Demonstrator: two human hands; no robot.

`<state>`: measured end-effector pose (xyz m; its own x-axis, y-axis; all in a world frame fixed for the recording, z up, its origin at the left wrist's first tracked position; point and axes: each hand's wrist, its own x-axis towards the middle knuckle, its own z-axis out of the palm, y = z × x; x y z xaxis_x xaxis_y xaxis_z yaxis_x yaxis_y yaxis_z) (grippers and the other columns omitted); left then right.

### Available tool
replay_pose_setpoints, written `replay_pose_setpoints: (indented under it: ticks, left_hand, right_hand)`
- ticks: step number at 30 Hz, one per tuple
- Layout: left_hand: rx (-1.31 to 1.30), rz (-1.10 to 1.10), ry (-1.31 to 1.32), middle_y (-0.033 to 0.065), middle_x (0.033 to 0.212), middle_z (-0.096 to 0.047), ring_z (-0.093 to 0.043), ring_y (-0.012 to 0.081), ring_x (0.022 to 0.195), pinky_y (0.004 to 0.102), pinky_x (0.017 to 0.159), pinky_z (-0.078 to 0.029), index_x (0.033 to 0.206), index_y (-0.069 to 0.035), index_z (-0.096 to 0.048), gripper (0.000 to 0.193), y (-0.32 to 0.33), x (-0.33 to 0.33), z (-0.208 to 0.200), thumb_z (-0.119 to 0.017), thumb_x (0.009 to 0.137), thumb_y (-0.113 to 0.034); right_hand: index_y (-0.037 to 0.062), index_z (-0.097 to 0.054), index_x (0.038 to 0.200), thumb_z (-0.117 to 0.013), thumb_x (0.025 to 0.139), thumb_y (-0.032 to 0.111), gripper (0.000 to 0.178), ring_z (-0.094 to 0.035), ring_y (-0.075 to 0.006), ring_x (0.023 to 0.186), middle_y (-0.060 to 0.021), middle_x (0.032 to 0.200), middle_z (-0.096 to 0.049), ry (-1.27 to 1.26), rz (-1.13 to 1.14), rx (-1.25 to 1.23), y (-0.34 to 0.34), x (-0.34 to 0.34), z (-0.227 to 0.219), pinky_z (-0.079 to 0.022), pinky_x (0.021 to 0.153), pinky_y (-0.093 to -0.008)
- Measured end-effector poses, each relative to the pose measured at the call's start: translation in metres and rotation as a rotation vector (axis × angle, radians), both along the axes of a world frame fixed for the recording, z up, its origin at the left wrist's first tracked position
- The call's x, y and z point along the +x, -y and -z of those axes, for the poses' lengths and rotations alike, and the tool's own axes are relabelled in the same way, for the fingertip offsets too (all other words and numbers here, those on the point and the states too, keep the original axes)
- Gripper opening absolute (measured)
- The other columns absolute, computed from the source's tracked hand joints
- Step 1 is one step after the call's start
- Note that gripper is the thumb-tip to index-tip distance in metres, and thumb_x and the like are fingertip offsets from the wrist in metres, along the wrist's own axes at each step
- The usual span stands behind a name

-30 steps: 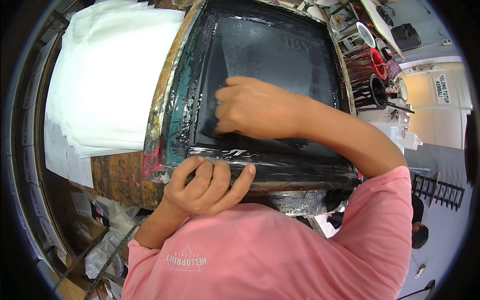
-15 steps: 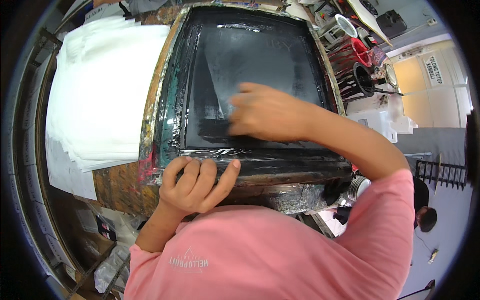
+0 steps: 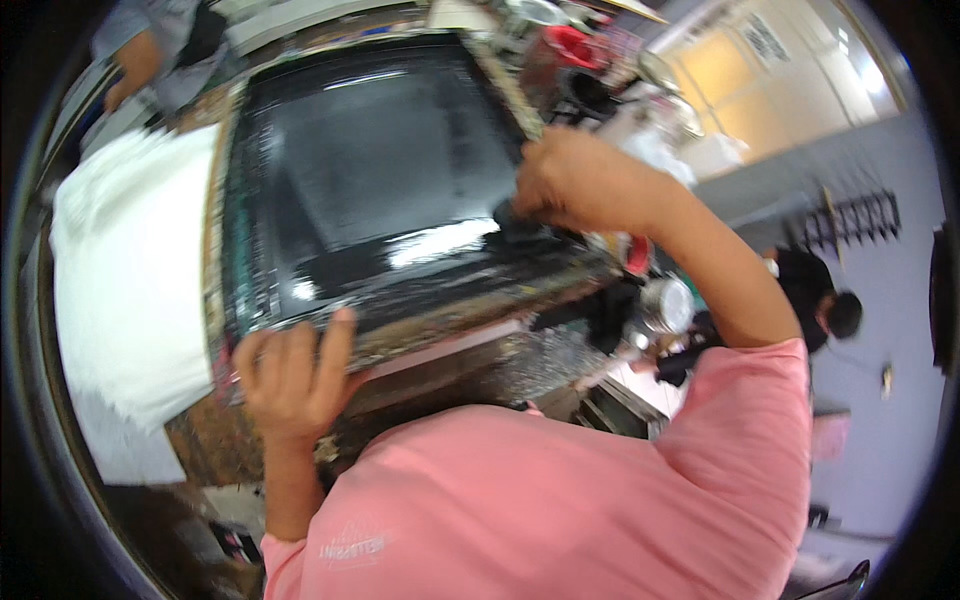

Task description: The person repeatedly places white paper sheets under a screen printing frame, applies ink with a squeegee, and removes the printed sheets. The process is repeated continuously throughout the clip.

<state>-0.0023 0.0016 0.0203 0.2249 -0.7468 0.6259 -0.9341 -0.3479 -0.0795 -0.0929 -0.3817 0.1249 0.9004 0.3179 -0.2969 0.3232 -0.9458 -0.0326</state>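
Lower left, the left hand (image 3: 291, 380) grips the screen-printing frame's (image 3: 480, 303) edge; centre right, the right hand (image 3: 570, 183) clasps a dark squeegee (image 3: 516, 223), open mesh (image 3: 385, 155) leftward.

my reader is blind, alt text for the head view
Person in pink, left hand at the near left corner of a black-coated frame, right hand holding a blurred dark object near the frame's right edge; white sheets lie left of it.

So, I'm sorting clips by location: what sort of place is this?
Probably a screen-printing workshop: there is a framed screen, dark and glossy, with a stack of white sheets on its left and a red tub on its right.
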Motion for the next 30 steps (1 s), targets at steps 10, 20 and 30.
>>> replay_pose_setpoints:
  ticks: [10, 20, 30]
  left_hand:
    - [-0.001, 0.014, 0.141, 0.0099, 0.104, -0.065, -0.060, 0.0292, 0.093, 0.0509, 0.093, -0.048, 0.137, -0.008, -0.072, 0.076, 0.010, 0.007, -0.005, -0.065, 0.095, -0.071]
    - [0.002, 0.021, 0.056, 0.0135, 0.113, -0.066, -0.062, 0.0369, 0.105, 0.0537, 0.099, -0.047, 0.142, -0.005, -0.067, 0.090, 0.008, 0.008, -0.028, -0.094, 0.068, -0.048]
    - [-0.021, 0.010, 0.093, 0.0109, 0.106, -0.068, -0.063, 0.0321, 0.098, 0.0520, 0.099, -0.048, 0.136, -0.006, -0.071, 0.082, 0.017, 0.009, -0.047, -0.091, 0.075, -0.056]
  right_hand:
    - [0.0060, -0.083, 0.115, -0.078, 0.090, 0.017, 0.028, -0.058, -0.0104, 0.064, -0.0094, 0.086, -0.080, 0.947, 1.043, 0.133, 0.055, -0.210, -0.101, -0.048, 0.061, -0.0309]
    - [0.0111, -0.080, 0.110, -0.070, 0.094, 0.029, 0.026, -0.076, -0.0408, 0.101, -0.0216, 0.105, -0.079, 0.654, 1.674, -0.225, 0.111, -0.272, 0.119, -0.058, 0.090, -0.0534]
    - [-0.0012, -0.043, 0.154, -0.070, 0.096, 0.060, 0.089, -0.065, -0.0490, 0.123, -0.0276, 0.147, -0.055, 0.510, 1.571, 0.158, -0.066, -0.243, 0.167, -0.054, 0.104, -0.0522]
